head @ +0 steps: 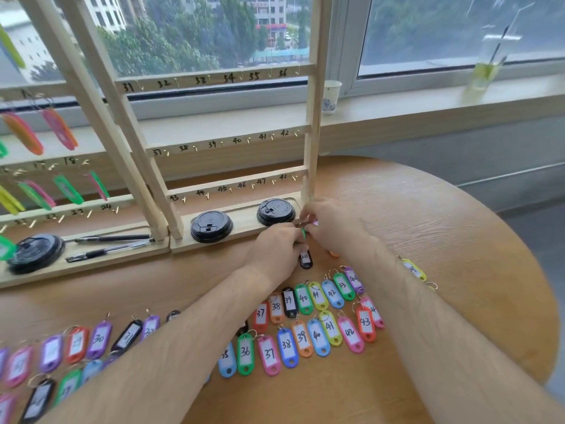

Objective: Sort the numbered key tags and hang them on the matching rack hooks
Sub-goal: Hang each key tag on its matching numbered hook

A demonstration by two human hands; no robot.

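Observation:
Both hands meet just in front of the right wooden rack's base (244,232). My left hand (276,244) pinches a green key tag (303,233), and a black tag (305,258) hangs under its fingers. My right hand (331,223) pinches a small ring with a pink tag (315,222) beside the green one. Rows of coloured numbered tags (318,330) lie on the table near me, numbers 35 to 44 readable. The right rack's hooks, numbered 31 to 48 (226,188), are bare. The left rack (46,191) holds several hung tags.
Two black cup lids (211,226) sit in the right rack's base tray, a third lid (35,254) and two pens (113,244) in the left one. A yellow tag (414,269) lies apart at the right. A paper cup (331,96) and a drink cup (489,67) stand on the sill.

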